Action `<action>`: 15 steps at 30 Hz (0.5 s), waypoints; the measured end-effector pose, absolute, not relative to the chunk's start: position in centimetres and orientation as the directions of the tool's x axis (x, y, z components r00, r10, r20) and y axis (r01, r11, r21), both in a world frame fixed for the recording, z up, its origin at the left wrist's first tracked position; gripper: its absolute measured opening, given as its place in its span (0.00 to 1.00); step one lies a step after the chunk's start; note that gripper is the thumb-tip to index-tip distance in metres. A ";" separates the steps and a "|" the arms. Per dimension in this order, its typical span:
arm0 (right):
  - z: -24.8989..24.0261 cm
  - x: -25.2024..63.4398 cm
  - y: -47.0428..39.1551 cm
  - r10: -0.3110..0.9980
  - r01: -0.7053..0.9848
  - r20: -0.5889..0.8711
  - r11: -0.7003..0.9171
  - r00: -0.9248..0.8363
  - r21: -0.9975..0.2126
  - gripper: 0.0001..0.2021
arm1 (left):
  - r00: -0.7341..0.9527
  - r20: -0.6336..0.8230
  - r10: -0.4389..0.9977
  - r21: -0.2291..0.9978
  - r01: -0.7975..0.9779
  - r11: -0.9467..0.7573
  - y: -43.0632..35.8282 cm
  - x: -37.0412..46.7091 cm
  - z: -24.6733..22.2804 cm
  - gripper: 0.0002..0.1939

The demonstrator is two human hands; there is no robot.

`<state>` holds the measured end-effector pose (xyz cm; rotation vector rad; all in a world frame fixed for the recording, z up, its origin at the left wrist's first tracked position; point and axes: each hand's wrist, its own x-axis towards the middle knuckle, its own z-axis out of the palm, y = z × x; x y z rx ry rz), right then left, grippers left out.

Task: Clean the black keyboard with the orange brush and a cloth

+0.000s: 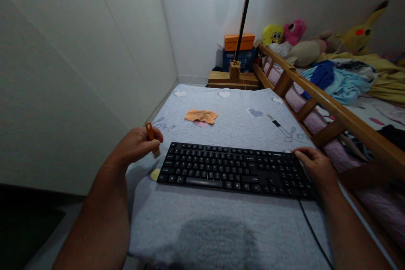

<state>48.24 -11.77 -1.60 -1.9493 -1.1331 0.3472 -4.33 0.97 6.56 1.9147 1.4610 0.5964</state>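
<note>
A small brush (150, 132) with an orange handle and pale bristles is pinched in my left hand (139, 145), its bristles pointing down. That hand is just left of a black keyboard (221, 168), and the brush is apart from the keys. At the keyboard's right end, my right hand (314, 166) grips the edge, thumb on top; its other fingers are partly hidden. The keyboard lies flat, with its space bar towards me. Beyond it, an orange cloth (201, 116) lies crumpled on the patterned bedspread-like cover (218, 223).
A thin cord with a black piece (276, 123) lies at the back right of the cover. The keyboard's cable (311, 230) runs off towards me. A wooden bed rail (335, 97) borders the right side, a white cabinet (79, 71) the left. Behind stands a black pole (245, 12).
</note>
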 end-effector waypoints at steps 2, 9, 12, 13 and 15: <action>-1.6 48.2 -11.8 0.814 0.582 0.165 -0.241 0.557 -0.777 0.13 | 0.200 0.041 0.979 0.711 0.683 -0.169 0.9 -3.9 6.6 0.09; -1.3 47.7 -11.9 0.806 0.574 0.183 -0.222 0.562 -0.788 0.12 | 0.295 0.107 0.949 0.910 0.357 -0.213 -1.0 0.3 7.4 0.13; -1.2 47.6 -11.9 0.804 0.571 0.189 -0.215 0.564 -0.792 0.11 | 0.409 0.059 0.911 0.942 0.279 -0.186 -2.0 2.5 7.6 0.10; -1.2 47.6 -11.9 0.804 0.572 0.191 -0.213 0.564 -0.792 0.11 | 0.432 0.043 0.901 0.944 0.278 -0.179 -2.2 3.2 7.5 0.10; -1.2 47.7 -11.9 0.801 0.578 0.200 -0.210 0.564 -0.789 0.11 | 0.470 0.026 0.882 0.948 0.269 -0.171 -2.8 4.5 7.3 0.08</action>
